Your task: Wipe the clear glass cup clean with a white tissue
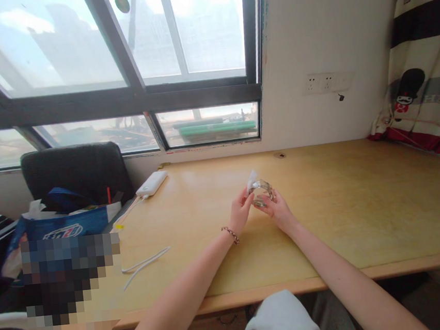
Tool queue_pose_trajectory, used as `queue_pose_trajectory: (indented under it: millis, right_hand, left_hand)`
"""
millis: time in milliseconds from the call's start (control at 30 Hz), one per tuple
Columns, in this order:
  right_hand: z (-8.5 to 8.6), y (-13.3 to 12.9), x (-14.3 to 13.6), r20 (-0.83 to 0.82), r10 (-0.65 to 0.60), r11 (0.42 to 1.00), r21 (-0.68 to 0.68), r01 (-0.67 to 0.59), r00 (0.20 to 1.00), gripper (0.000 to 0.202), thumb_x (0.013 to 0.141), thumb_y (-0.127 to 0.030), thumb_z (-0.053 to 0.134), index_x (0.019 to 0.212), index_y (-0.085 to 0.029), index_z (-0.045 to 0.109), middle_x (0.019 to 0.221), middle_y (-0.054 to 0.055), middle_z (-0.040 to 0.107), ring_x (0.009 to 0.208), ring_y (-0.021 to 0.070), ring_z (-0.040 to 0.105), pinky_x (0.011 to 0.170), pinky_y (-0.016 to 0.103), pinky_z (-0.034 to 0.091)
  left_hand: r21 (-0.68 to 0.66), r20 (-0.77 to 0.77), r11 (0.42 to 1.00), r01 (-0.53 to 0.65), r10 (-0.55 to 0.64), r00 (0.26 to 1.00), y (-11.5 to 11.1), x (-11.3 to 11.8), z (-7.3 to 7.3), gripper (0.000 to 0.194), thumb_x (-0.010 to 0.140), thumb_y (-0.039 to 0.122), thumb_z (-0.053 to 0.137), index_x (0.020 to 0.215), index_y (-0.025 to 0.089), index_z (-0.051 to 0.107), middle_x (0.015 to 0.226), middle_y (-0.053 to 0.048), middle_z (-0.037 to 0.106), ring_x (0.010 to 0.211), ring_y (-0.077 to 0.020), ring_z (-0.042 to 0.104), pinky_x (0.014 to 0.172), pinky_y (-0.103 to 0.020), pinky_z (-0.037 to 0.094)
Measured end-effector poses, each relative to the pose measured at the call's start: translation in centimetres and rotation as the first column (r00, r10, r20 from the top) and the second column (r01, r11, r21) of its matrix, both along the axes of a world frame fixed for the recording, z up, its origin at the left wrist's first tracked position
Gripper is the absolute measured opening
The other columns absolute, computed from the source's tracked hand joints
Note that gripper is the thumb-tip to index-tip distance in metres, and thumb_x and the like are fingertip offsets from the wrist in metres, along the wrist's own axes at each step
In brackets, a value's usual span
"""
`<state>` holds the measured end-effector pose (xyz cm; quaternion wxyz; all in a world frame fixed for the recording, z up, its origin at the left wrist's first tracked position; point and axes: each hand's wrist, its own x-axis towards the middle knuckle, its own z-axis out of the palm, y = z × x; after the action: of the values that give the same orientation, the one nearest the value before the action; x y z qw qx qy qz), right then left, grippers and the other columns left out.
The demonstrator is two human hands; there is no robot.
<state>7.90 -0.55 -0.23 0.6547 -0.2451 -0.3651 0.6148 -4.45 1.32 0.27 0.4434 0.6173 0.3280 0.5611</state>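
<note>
Grip: both hands occupied. Left hand (240,210) pinched the left side of a shiny, clear-and-brown, glass-like ring-shaped object (264,184), a crumpled white tissue-like scrap (252,177) poking up above its fingers. Right hand (278,210) grasped the right side, thumb toward the lower rim. Object sat between the hands over the middle of the pale yellow wooden desk (364,208), between near and far edges; whether it touched the top, could not tell.

Step in hand (judgement): two-handed handling of the object, scrap against its left rim. Next move seemed to call for a steady right-hand hold, leaving the left fingers free to work the scrap.

Outward: dark beaded bracelet (230,235) on the left wrist. Thin white cable (148,259) lay toward the near left corner, well apart from the hands. White rectangular power bank (154,183) rested by the left edge, near the far left corner. Past that edge: blue printed bag (93,218) before a black padded chair (76,166).
</note>
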Motion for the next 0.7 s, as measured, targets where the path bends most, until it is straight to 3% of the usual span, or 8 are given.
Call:
queue_pose_trajectory:
  millis: [133,300,400,533,700]
  right_hand:
    - [0.6,0.1,0.7,-0.124,0.007,1.000,0.002,-0.007,0.992,0.021,0.070,-0.028,0.065,0.087,-0.020,0.054,0.090,0.003,0.064,0.083,0.0168,0.061,0.077,0.033,0.048]
    - [-0.7,1.1,1.5,-0.217,0.029,0.983,-0.171,-0.067,0.976,0.022,0.071,-0.040,0.061,0.073,-0.018,0.058,0.079,0.003,0.067,0.065,0.0143,0.062,0.064,0.027,0.050]
    - [-1.1,1.3,1.6,-0.224,0.028,0.972,-0.221,-0.079,0.974,0.029,0.072,-0.046,0.057,0.078,-0.018,0.061,0.073,0.003,0.067,0.059,0.0124,0.061,0.058,0.023,0.049]
    - [-0.7,1.2,1.4,-0.248,-0.016,0.966,-0.254,-0.049,0.969,0.029,0.076,-0.044,0.053,0.087,-0.018,0.062,0.076,0.001,0.068,0.060,0.0107,0.061,0.055,0.019,0.048]
    - [-0.8,1.3,1.5,-0.231,-0.072,0.942,-0.336,-0.010,0.970,0.039,0.081,-0.049,0.042,0.084,-0.016,0.063,0.080,0.004,0.068,0.068,0.0144,0.063,0.058,0.024,0.050]
  left_hand:
    - [0.100,-0.199,0.994,0.052,-0.032,0.979,-0.9,0.7,-0.5,0.042,0.083,0.037,0.039,0.120,0.018,0.043,0.120,-0.007,0.051,0.112,-0.0210,0.044,0.097,-0.037,0.032]
    - [0.280,-0.437,0.955,0.098,0.036,0.899,-1.6,0.9,-1.5,0.059,0.083,0.036,0.040,0.134,0.019,0.017,0.141,-0.008,0.016,0.129,-0.0199,0.013,0.106,-0.038,0.014]
    - [0.319,-0.507,0.937,0.144,0.041,0.861,-1.7,0.7,-1.2,0.062,0.084,0.037,0.039,0.136,0.020,0.010,0.143,-0.006,0.005,0.130,-0.0189,0.005,0.107,-0.037,0.011]
    - [0.249,-0.476,0.963,0.106,0.027,0.879,-1.5,0.4,-0.8,0.060,0.084,0.040,0.036,0.135,0.020,0.013,0.143,-0.005,0.009,0.130,-0.0182,0.008,0.107,-0.036,0.010]
    - [0.044,-0.318,0.988,0.150,-0.128,0.939,-0.9,0.3,-0.9,0.054,0.085,0.044,0.030,0.132,0.019,0.025,0.139,-0.004,0.023,0.128,-0.0184,0.018,0.107,-0.035,0.013]
